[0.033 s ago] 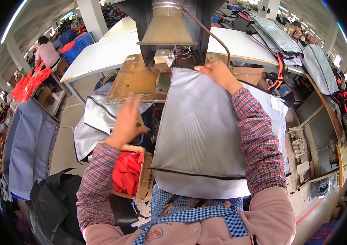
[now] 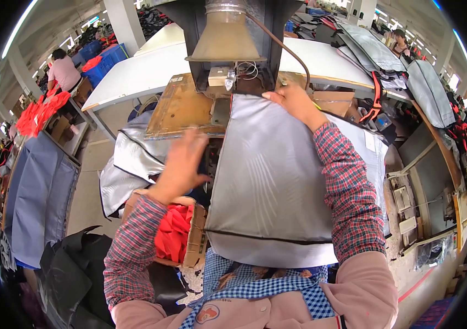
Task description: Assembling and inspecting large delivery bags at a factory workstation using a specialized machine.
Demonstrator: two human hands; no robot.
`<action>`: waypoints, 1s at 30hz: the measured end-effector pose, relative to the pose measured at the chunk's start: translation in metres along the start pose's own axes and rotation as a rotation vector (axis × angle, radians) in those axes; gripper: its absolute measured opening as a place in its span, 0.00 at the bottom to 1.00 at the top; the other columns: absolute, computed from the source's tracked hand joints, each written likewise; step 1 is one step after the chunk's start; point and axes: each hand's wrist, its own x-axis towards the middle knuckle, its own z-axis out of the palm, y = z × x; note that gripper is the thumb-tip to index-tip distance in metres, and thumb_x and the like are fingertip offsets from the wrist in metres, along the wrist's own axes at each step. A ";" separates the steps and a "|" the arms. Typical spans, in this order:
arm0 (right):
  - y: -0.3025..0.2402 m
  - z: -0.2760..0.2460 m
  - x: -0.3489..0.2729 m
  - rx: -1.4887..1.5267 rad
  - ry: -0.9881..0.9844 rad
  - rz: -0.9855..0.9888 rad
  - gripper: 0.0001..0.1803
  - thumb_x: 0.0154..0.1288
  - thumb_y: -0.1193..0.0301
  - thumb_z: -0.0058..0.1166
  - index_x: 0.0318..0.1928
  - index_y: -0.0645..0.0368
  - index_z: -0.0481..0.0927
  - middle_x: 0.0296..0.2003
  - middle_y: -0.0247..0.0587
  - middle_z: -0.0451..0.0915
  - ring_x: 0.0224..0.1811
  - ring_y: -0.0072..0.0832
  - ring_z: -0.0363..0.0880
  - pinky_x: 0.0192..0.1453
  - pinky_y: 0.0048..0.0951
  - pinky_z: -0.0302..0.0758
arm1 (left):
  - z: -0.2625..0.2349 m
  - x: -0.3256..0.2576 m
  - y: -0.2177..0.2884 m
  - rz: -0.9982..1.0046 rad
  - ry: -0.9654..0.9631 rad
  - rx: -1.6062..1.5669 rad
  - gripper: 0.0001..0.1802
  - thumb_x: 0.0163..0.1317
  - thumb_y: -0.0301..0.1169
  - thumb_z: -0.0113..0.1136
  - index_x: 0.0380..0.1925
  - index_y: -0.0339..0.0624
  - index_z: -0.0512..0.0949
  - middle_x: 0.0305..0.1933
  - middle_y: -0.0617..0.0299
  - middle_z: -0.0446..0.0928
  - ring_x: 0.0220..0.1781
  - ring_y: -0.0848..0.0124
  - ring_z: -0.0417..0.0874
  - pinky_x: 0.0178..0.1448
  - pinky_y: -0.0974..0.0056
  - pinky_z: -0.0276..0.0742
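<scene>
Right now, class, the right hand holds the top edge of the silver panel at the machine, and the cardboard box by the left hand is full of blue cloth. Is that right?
Not quite. The head view shows the cardboard box by the left hand holding red cloth, not blue. The right hand does hold the silver panel at its top edge.

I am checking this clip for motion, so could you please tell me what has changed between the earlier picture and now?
Nothing has visibly changed. The right hand grips the top edge of the silver padded panel at the machine, and the left hand hovers open beside the panel's left edge, above the cardboard box of red pieces.
</scene>
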 end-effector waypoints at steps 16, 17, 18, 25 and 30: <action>-0.070 -0.169 -0.279 0.043 -0.008 0.133 0.19 0.63 0.65 0.59 0.51 0.63 0.78 0.49 0.51 0.80 0.51 0.45 0.79 0.55 0.36 0.74 | 0.017 0.049 0.229 0.624 0.250 -0.598 0.32 0.44 0.27 0.65 0.55 0.51 0.75 0.40 0.56 0.81 0.38 0.56 0.83 0.37 0.55 0.77; -0.080 -0.192 -0.298 0.006 0.061 0.135 0.20 0.63 0.66 0.59 0.52 0.64 0.78 0.49 0.50 0.81 0.53 0.42 0.79 0.58 0.36 0.72 | 0.013 0.056 0.244 0.575 0.342 -0.618 0.35 0.42 0.27 0.67 0.56 0.52 0.74 0.41 0.55 0.82 0.40 0.56 0.83 0.38 0.55 0.78; -0.096 -0.213 -0.313 0.003 0.111 0.197 0.20 0.66 0.64 0.55 0.51 0.66 0.78 0.51 0.51 0.80 0.55 0.40 0.78 0.61 0.37 0.70 | 0.004 0.062 0.255 0.510 0.354 -0.649 0.35 0.42 0.26 0.67 0.57 0.52 0.74 0.41 0.55 0.82 0.39 0.55 0.83 0.38 0.55 0.78; -0.154 -0.292 -0.372 -0.285 0.642 0.066 0.31 0.76 0.55 0.34 0.64 0.69 0.67 0.64 0.53 0.69 0.69 0.41 0.65 0.74 0.38 0.56 | -0.119 0.091 0.275 0.236 0.703 -1.143 0.15 0.49 0.29 0.66 0.39 0.42 0.78 0.29 0.48 0.79 0.32 0.48 0.81 0.35 0.51 0.75; -0.136 -0.321 -0.366 -0.283 0.874 0.048 0.24 0.72 0.68 0.48 0.64 0.69 0.67 0.58 0.51 0.75 0.57 0.38 0.76 0.64 0.33 0.69 | -0.138 0.064 0.248 0.315 0.378 -1.572 0.15 0.54 0.25 0.63 0.43 0.36 0.79 0.34 0.60 0.82 0.36 0.72 0.81 0.44 0.65 0.76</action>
